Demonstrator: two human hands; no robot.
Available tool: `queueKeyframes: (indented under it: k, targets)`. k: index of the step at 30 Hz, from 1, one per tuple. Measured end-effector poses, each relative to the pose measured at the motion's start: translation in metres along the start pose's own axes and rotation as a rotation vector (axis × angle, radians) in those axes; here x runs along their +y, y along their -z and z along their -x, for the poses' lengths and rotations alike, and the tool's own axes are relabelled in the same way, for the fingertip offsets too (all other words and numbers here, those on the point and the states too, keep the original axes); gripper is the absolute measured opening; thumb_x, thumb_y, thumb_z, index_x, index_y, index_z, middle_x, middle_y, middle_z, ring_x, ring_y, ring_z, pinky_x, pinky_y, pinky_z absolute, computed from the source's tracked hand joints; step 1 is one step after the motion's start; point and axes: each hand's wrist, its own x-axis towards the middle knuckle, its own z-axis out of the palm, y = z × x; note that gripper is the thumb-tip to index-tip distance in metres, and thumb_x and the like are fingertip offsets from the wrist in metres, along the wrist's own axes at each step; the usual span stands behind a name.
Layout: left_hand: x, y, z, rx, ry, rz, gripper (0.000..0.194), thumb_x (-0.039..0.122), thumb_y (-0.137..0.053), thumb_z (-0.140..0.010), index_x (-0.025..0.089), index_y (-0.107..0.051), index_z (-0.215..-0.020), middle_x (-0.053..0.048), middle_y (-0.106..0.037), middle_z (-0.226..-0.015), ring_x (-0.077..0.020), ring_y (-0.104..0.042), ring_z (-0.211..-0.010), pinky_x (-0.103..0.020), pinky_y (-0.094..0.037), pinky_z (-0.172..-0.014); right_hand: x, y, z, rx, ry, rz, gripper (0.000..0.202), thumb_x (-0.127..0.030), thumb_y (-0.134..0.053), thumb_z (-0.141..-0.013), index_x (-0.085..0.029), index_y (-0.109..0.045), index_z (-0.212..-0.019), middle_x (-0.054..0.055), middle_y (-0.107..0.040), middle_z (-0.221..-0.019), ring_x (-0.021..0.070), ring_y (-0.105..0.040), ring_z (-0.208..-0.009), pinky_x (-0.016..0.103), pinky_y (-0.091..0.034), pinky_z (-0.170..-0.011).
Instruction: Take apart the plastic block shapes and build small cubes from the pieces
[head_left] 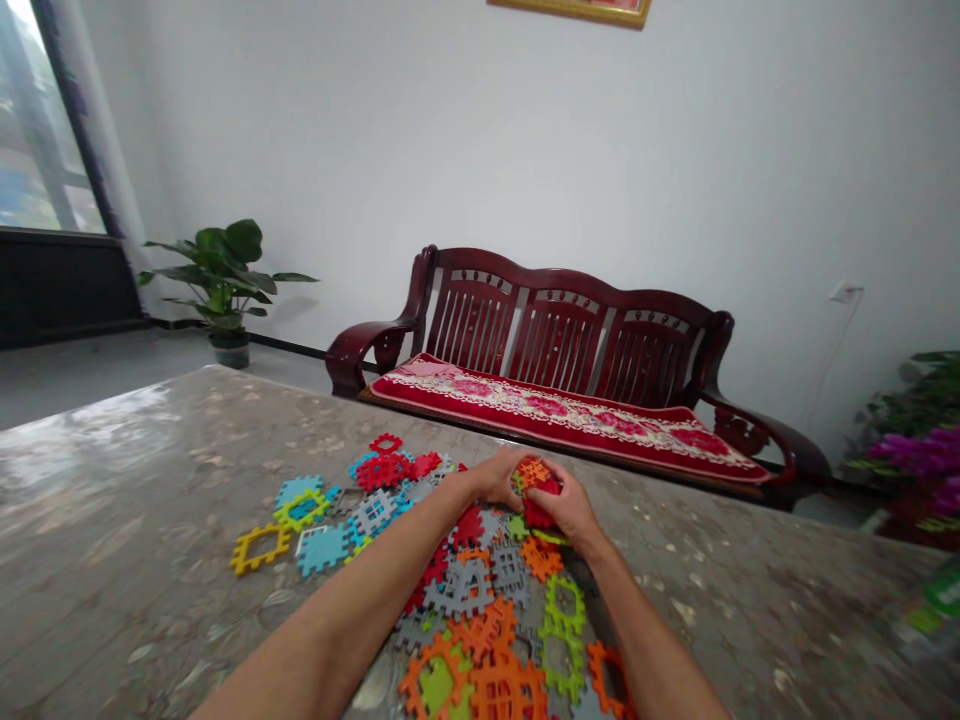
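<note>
At the far side of a heap of notched plastic pieces (461, 585), my two hands meet around a small built block of orange and red pieces (541, 488). My left hand (499, 476) curls round its left side, thumb towards me. My right hand (566, 503) grips the right side, thumb across the red face. Grey, orange, red and lime pieces lie under and between my forearms. Left of the left forearm are blue pieces (322, 549), a yellow frame piece (260, 548) and red pieces (384, 470).
The pieces lie on a patterned, glossy table (165, 510). Beyond its far edge stands a dark red wooden bench (559, 340) with a red patterned cover. A potted plant (229, 270) is at the back left, and a blurred bottle (930, 610) stands at the right.
</note>
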Motion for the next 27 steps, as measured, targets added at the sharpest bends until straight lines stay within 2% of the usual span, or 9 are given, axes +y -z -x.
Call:
queueKeyframes:
  k: [5, 7, 10, 13, 16, 19, 22, 24, 27]
  targets:
    - [0.008, 0.005, 0.014, 0.142, -0.105, 0.068, 0.082, 0.01, -0.072, -0.052, 0.016, -0.052, -0.132, -0.011, -0.058, -0.124, -0.0286, -0.055, -0.115, -0.042, -0.042, -0.103, -0.03, -0.009, 0.017, 0.087, 0.123, -0.056, 0.065, -0.031, -0.077, -0.057, -0.019, -0.063, -0.12, 0.007, -0.071, -0.111, 0.0258, -0.066, -0.101, 0.04, -0.05, -0.096]
    - [0.018, 0.011, 0.025, 0.203, -0.114, 0.092, 0.077, 0.01, -0.07, -0.054, 0.018, -0.052, -0.129, -0.009, -0.058, -0.122, -0.0267, -0.055, -0.112, -0.041, -0.044, -0.101, -0.042, -0.012, 0.024, 0.117, 0.162, -0.054, 0.063, -0.033, -0.077, -0.059, -0.019, -0.064, -0.119, 0.008, -0.071, -0.114, 0.0265, -0.066, -0.102, 0.042, -0.049, -0.098]
    - [0.032, 0.028, 0.047, 0.285, -0.13, 0.085, 0.06, 0.009, -0.064, -0.06, 0.02, -0.057, -0.119, -0.006, -0.06, -0.115, -0.0237, -0.056, -0.109, -0.039, -0.045, -0.098, -0.062, -0.021, 0.032, 0.073, 0.208, -0.088, 0.055, -0.034, -0.075, -0.065, -0.02, -0.066, -0.118, 0.007, -0.071, -0.116, 0.0258, -0.065, -0.104, 0.042, -0.048, -0.099]
    - [0.037, 0.049, 0.072, 0.392, -0.062, 0.08, 0.044, 0.006, -0.056, -0.063, 0.019, -0.062, -0.104, -0.004, -0.063, -0.104, -0.0203, -0.059, -0.1, -0.035, -0.049, -0.091, -0.08, -0.035, 0.039, -0.001, 0.203, -0.181, 0.051, -0.036, -0.07, -0.073, -0.021, -0.063, -0.122, 0.006, -0.07, -0.118, 0.0232, -0.065, -0.105, 0.04, -0.049, -0.1]
    - [0.03, 0.072, 0.098, 0.514, 0.061, 0.058, 0.034, 0.005, -0.052, -0.061, 0.018, -0.062, -0.09, -0.002, -0.064, -0.092, -0.0176, -0.061, -0.086, -0.031, -0.051, -0.08, -0.093, -0.048, 0.044, -0.08, 0.172, -0.34, 0.051, -0.036, -0.065, -0.076, -0.022, -0.061, -0.125, 0.006, -0.067, -0.124, 0.0226, -0.063, -0.111, 0.039, -0.05, -0.099]
    - [0.015, 0.092, 0.123, 0.546, 0.17, -0.049, 0.032, 0.005, -0.051, -0.062, 0.019, -0.065, -0.088, -0.002, -0.065, -0.09, -0.0177, -0.062, -0.085, -0.032, -0.052, -0.08, -0.096, -0.053, 0.046, -0.163, 0.105, -0.448, 0.051, -0.036, -0.066, -0.072, -0.024, -0.062, -0.122, 0.007, -0.066, -0.128, 0.0244, -0.061, -0.115, 0.038, -0.055, -0.09]
    - [0.005, 0.102, 0.143, 0.52, 0.267, -0.192, 0.029, 0.008, -0.052, -0.067, 0.019, -0.068, -0.088, -0.003, -0.068, -0.091, -0.0201, -0.063, -0.09, -0.034, -0.051, -0.085, -0.088, -0.047, 0.047, -0.163, 0.022, -0.431, 0.048, -0.032, -0.07, -0.065, -0.024, -0.067, -0.112, 0.007, -0.068, -0.122, 0.026, -0.061, -0.116, 0.039, -0.055, -0.09]
    - [0.006, 0.1, 0.153, 0.479, 0.267, -0.274, 0.029, 0.009, -0.052, -0.07, 0.02, -0.069, -0.09, -0.004, -0.07, -0.095, -0.0214, -0.064, -0.096, -0.036, -0.05, -0.091, -0.079, -0.04, 0.046, -0.135, -0.004, -0.373, 0.044, -0.029, -0.069, -0.064, -0.023, -0.069, -0.108, 0.006, -0.071, -0.116, 0.0259, -0.062, -0.114, 0.04, -0.053, -0.093]
    - [0.021, 0.083, 0.163, 0.432, 0.173, -0.357, 0.028, 0.015, -0.054, -0.078, 0.022, -0.07, -0.1, -0.006, -0.071, -0.108, -0.0226, -0.062, -0.107, -0.038, -0.045, -0.1, -0.063, -0.028, 0.043, -0.064, -0.006, -0.241, 0.038, -0.028, -0.064, -0.066, -0.022, -0.071, -0.103, 0.007, -0.072, -0.113, 0.0254, -0.064, -0.11, 0.04, -0.052, -0.095]
